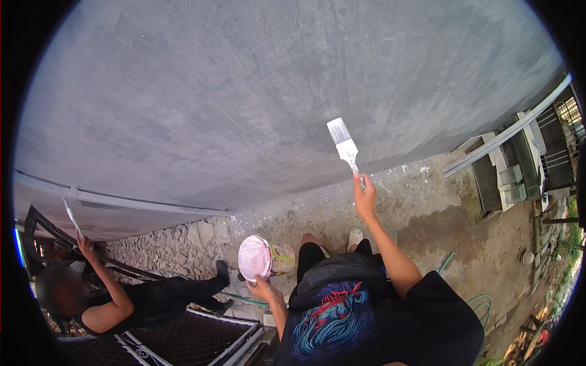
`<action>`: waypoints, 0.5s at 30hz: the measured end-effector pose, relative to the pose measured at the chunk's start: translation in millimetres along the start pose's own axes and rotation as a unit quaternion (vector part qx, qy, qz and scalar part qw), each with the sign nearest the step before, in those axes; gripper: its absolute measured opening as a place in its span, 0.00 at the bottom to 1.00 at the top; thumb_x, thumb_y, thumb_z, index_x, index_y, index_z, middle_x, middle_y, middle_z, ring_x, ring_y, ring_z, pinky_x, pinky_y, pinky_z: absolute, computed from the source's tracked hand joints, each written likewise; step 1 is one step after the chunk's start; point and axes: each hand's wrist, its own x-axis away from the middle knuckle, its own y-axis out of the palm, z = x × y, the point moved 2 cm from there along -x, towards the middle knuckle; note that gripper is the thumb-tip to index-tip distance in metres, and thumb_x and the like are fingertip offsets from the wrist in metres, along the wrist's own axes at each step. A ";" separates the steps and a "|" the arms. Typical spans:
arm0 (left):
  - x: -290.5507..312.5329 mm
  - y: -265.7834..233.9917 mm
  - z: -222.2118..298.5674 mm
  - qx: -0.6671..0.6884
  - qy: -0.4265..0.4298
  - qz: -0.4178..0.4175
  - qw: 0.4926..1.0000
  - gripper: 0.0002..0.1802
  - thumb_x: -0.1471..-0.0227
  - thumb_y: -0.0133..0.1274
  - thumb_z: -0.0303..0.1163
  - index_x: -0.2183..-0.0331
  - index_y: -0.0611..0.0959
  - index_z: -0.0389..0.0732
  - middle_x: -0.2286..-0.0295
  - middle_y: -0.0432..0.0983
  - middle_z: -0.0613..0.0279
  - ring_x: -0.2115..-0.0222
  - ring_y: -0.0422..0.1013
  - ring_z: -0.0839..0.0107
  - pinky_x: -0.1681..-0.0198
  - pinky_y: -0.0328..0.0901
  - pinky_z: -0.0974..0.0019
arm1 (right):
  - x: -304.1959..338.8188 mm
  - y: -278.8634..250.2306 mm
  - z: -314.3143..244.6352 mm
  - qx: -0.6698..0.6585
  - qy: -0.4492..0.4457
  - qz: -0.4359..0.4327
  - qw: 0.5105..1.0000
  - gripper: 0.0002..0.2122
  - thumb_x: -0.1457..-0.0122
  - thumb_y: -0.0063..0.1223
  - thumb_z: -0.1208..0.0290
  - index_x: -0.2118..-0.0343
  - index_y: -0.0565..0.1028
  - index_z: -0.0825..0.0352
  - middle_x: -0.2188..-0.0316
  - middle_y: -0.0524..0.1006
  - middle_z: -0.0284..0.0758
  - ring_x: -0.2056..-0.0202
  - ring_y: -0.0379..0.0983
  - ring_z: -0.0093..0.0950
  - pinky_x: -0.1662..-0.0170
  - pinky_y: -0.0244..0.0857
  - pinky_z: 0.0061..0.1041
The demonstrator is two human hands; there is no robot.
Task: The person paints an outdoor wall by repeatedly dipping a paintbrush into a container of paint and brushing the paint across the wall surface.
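Observation:
A paintbrush [345, 145] coated in white paint points up toward the grey wall [244, 91]. My right hand [364, 194] is closed round its handle, with the arm stretched forward. Whether the bristles touch the wall, I cannot tell. At my left side, my left hand [261, 288] grips the near edge of a paint bucket [282, 258] with colourful printed sides. Pale pinkish-white paint coats the bucket's inside and rim, and the bucket is tilted so that its mouth shows.
A co-worker [152, 299] at the left raises another brush [70, 211] to the wall. Rubble stones [177, 249] line the wall's foot. Metal frames [229, 341] lie low left. A pale pipe [506, 131] and stacked panels [510, 171] stand right. A green hose [482, 302] crosses the concrete.

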 end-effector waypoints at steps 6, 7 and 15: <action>10.0 -6.9 -1.8 0.038 -0.058 -0.010 0.998 0.26 0.47 0.50 0.30 0.47 0.68 0.35 0.63 0.74 0.57 0.71 0.72 0.70 0.69 0.70 0.67 | -23.1 14.5 146.6 0.146 0.089 -0.012 0.985 0.24 0.37 0.48 0.51 0.67 0.76 0.75 0.74 0.76 0.49 0.72 0.73 0.40 0.65 0.64 0.36; 12.2 -4.6 -0.6 0.048 -0.054 -0.007 0.997 0.26 0.47 0.50 0.30 0.47 0.68 0.35 0.66 0.75 0.58 0.72 0.71 0.72 0.71 0.69 0.69 | -18.8 12.7 150.1 0.145 0.136 -0.023 0.980 0.24 0.38 0.49 0.50 0.67 0.77 0.75 0.73 0.77 0.50 0.71 0.74 0.41 0.65 0.65 0.36; 12.4 17.2 24.0 0.045 -0.064 0.027 0.997 0.30 0.49 0.52 0.29 0.45 0.64 0.38 0.58 0.72 0.54 0.70 0.72 0.67 0.69 0.69 0.67 | -10.4 -2.5 -70.4 -0.041 0.102 -0.073 0.991 0.23 0.36 0.48 0.51 0.70 0.76 0.73 0.85 0.66 0.33 0.79 0.62 0.23 0.75 0.56 0.28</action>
